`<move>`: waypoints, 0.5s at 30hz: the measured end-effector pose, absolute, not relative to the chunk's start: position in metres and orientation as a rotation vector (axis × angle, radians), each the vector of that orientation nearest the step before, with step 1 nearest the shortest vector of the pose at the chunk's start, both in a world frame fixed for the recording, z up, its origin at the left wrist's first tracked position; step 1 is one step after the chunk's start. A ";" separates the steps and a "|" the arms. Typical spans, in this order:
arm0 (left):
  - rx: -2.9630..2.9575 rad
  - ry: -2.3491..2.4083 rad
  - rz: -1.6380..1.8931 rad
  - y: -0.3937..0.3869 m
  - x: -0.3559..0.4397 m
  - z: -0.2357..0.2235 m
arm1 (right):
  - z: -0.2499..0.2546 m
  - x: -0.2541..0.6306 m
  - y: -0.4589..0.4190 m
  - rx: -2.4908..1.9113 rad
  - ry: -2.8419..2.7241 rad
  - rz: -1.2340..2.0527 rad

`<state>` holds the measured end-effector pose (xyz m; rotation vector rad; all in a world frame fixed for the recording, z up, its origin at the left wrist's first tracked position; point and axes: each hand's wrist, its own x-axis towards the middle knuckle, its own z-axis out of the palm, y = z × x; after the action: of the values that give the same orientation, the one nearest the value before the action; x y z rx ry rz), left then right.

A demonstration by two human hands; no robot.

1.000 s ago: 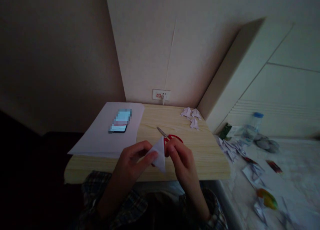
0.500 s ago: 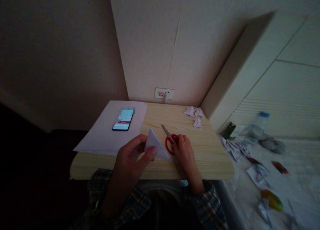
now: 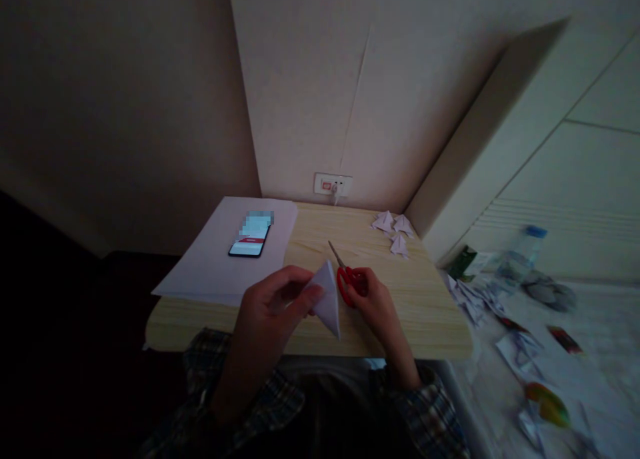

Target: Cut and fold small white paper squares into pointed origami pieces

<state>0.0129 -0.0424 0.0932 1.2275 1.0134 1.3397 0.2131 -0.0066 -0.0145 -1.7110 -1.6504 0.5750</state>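
Paper triangle (image 3: 327,299) pinched between thumb and fingers of left hand (image 3: 273,312), above near side of table (image 3: 320,239). Scissors (image 3: 343,270) gripped at red handles by right hand (image 3: 377,306), near triangle. Phone (image 3: 247,248) lying on white sheets (image 3: 200,266), left; three folded paper pieces (image 3: 399,246) at far right corner.

Bare wood along the right edge of the table (image 3: 437,326) leaves passage from front corner to three folded papers (image 3: 399,246) near the back corner; paper sheets (image 3: 200,266) bearing a phone (image 3: 249,247) block the left, scissors (image 3: 342,274) the middle.
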 end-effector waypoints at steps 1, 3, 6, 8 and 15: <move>1.197 1.011 1.368 -0.042 0.013 0.093 | -0.013 0.212 -0.007 -1.687 -1.642 0.578; 1.174 1.007 1.409 -0.042 0.014 0.093 | -0.010 0.210 -0.007 -1.650 -1.631 0.565; 1.174 1.019 1.442 -0.043 0.016 0.093 | -0.007 0.207 -0.008 -1.632 -1.642 0.498; 1.147 1.028 1.473 -0.044 0.017 0.095 | -0.009 0.207 -0.009 -1.641 -1.659 0.436; 1.196 1.083 1.483 -0.046 0.015 0.097 | -0.024 0.204 -0.013 -1.718 -1.685 0.275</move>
<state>0.0152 -0.0462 0.0975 1.1960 1.0829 1.4832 0.2042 -0.0130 -0.0241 -1.7185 -1.6847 0.2754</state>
